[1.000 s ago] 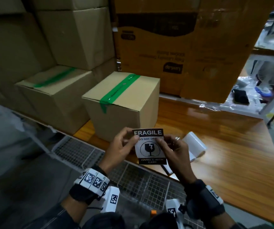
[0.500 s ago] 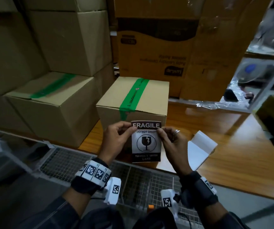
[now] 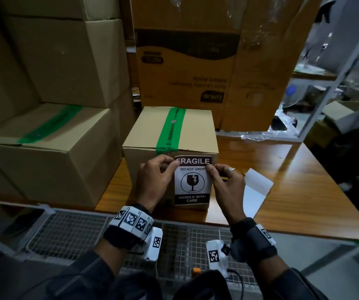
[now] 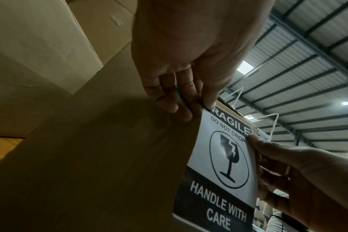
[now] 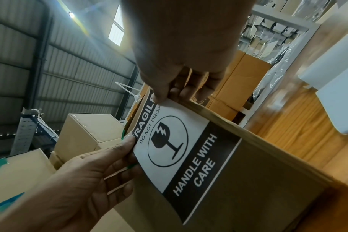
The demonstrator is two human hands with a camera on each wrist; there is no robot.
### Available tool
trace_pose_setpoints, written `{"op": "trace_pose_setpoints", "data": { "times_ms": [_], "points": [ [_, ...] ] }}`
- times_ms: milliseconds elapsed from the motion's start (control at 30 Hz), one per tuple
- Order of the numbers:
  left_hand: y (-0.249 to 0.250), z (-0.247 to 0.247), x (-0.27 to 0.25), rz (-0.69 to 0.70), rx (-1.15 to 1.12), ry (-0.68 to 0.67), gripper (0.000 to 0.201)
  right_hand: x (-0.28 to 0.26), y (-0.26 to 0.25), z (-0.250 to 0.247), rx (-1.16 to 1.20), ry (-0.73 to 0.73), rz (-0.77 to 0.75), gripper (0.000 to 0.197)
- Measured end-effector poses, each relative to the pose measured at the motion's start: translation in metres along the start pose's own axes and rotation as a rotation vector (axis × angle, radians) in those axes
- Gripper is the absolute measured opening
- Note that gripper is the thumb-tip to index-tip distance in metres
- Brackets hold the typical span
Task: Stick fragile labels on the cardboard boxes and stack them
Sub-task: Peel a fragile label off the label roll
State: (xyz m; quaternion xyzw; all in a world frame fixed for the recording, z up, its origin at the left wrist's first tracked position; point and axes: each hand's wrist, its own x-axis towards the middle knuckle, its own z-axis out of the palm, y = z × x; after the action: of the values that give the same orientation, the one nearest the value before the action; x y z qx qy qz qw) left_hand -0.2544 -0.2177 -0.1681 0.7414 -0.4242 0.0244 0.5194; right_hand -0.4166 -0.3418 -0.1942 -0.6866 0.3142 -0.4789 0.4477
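Since a second ago we have carried the fragile label (image 3: 192, 180) up from mid-air to the front face of the green-taped cardboard box (image 3: 170, 131), left hand (image 3: 154, 180) and right hand (image 3: 226, 187) each pinching an upper corner; we judge sticking is just beginning, lower edge possibly still loose. The box stands on a wooden table (image 3: 282, 180), white backing paper (image 3: 256, 187) just right of it. Stacked cartons (image 3: 50, 61) crowd the left; wire mesh (image 3: 70, 232) lies below the table edge.
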Motion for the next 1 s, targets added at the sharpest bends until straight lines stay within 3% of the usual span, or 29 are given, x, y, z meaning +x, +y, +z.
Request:
{"op": "trace_pose_setpoints", "data": {
  "times_ms": [767,1000],
  "points": [
    [0.0,0.012,0.011,0.007,0.103,0.016,0.022,0.014,-0.001,0.005,-0.027,0.084,0.0,0.021],
    [0.007,0.013,0.014,0.078,0.257,0.066,0.023,0.019,-0.001,0.007,-0.054,0.09,-0.003,0.022]
  ]
}}
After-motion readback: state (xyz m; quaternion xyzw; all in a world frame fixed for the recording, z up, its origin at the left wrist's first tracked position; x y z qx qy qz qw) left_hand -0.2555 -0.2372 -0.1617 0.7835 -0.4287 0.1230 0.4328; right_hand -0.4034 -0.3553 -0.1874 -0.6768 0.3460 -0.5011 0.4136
